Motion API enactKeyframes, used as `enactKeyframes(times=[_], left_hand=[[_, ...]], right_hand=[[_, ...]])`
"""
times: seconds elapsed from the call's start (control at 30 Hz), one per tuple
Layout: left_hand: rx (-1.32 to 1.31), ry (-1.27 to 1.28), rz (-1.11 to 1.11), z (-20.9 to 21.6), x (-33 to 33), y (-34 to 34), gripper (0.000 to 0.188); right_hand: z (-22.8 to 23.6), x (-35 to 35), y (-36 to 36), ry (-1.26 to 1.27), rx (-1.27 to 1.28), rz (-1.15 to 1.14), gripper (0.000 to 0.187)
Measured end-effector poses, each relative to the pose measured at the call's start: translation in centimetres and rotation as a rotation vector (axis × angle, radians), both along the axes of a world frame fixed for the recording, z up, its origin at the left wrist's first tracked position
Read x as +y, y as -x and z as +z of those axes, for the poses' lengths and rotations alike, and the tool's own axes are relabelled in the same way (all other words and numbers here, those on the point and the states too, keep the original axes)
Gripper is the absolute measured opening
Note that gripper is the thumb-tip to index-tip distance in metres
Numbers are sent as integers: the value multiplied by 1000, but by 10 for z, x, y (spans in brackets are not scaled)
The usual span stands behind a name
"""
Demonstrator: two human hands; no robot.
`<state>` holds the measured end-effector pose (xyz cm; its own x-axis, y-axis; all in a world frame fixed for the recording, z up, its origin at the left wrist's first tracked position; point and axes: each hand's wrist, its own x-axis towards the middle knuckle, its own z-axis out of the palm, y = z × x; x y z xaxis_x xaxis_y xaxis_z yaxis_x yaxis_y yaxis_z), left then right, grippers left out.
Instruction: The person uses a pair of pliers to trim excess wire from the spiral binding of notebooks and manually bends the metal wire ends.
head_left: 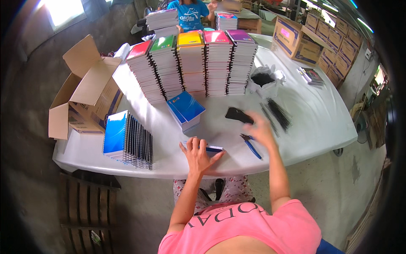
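My left hand (pixel 196 156) is at the near side of the white-covered table, its fingers curved over a thin blue notebook (pixel 215 148) with the thumb along its near side. The hand covers most of that notebook. My right hand (pixel 260 130), smeared by motion, hovers beside a flat black object (pixel 239 115), perhaps a phone. Just below it lie blue-handled cutting pliers (pixel 252 147). Loose black spiral coils (pixel 277 114) rest to its right. Beyond my left hand sits a stack of blue-covered books (pixel 186 109). Farther left stand several spiral-bound blue notebooks (pixel 127 139).
Tall stacks of spiral notebooks (pixel 192 63) in several colours line the table's far side. A white bag (pixel 266 82) holds dark contents. An open cardboard box (pixel 86 97) stands left, another carton (pixel 298 42) far right. Across the table is a person in a blue shirt (pixel 191 17).
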<state>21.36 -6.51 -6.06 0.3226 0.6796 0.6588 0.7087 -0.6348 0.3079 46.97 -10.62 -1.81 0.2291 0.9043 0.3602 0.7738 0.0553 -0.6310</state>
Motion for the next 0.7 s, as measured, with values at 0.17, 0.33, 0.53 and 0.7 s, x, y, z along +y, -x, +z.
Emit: enactKeyframes(times=[0.17,0.33,0.53,0.7], left_hand=[[-91,-40,37,1,6,-17,52],[-135,-58,120,9,3,-4,47],[-70,-30,104,2,4,-1,48],[-69,-64,107,-4,0,0,47]], right_hand=[[-45,12,-89,196,-279,-519,50],[-35,17,-91,316,-398,-552,55],[-3,9,-73,61,-439,-396,60],[25,-4,3,147,145,322,60]])
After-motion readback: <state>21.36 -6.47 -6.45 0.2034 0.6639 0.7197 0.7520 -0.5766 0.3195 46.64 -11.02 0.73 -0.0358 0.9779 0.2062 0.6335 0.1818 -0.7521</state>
